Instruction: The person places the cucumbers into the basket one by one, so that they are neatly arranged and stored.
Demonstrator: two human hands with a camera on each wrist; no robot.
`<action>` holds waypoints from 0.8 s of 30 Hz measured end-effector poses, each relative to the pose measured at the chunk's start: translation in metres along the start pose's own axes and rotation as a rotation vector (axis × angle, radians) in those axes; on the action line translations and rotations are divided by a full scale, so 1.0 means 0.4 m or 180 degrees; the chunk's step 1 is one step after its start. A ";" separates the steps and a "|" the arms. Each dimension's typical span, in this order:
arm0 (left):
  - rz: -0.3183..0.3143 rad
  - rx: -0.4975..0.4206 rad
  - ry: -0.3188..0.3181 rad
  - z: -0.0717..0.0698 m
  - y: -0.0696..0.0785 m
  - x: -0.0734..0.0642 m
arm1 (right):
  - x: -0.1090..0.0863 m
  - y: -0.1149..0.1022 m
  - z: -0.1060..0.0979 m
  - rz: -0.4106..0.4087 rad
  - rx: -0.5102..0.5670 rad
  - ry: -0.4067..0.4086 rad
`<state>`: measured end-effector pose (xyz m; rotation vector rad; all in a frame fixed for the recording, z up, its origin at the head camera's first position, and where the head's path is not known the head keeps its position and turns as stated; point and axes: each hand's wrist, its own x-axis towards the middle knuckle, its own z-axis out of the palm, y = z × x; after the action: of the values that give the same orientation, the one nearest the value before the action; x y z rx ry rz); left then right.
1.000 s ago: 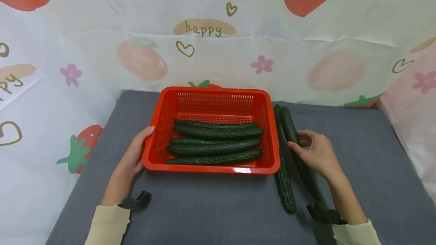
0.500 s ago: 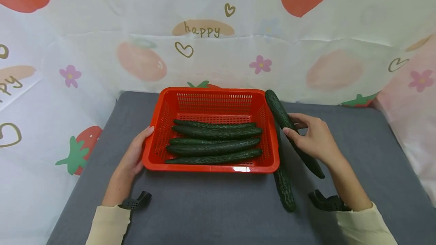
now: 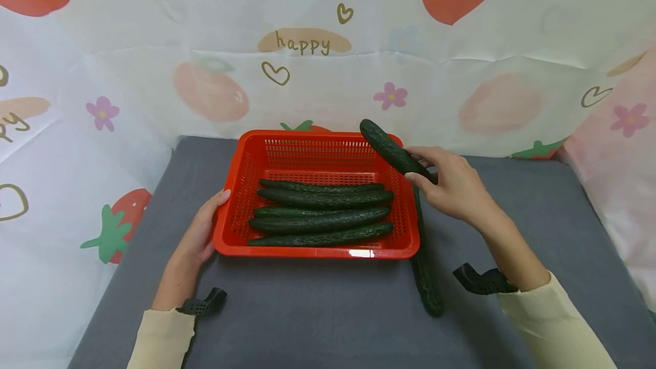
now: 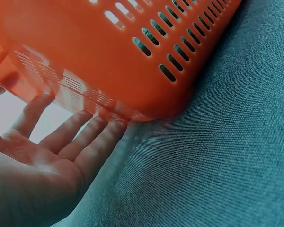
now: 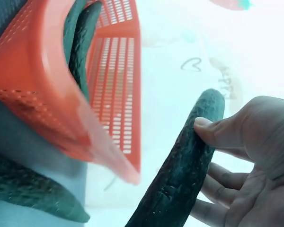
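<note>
Since 1 s ago the right hand (image 3: 453, 187) has lifted one cucumber (image 3: 392, 151) off the grey cloth (image 3: 328, 312) and swung it up-left; it was lying beside the red basket (image 3: 405, 252), now it hangs in the air over the basket's far right corner; long axis slants, far tip pointing up-left toward the backdrop, near end hidden in the hand; thumb and fingers curl round it. Left hand (image 3: 202, 232) unchanged, fingers straight, flat vs the basket's left wall. A 2nd cucumber (image 3: 425, 278) stays on the cloth, right of basket.
</note>
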<state>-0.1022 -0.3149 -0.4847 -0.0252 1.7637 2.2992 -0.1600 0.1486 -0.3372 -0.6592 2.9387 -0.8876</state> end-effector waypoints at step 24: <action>-0.0018 0.0008 0.0036 0.004 0.000 0.000 | 0.145 -0.148 0.052 -0.0737 -0.0181 -0.0417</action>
<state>-0.1020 -0.3132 -0.4842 -0.0428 1.7697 2.2976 -0.1872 0.0702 -0.3164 -1.0357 2.8199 -0.7429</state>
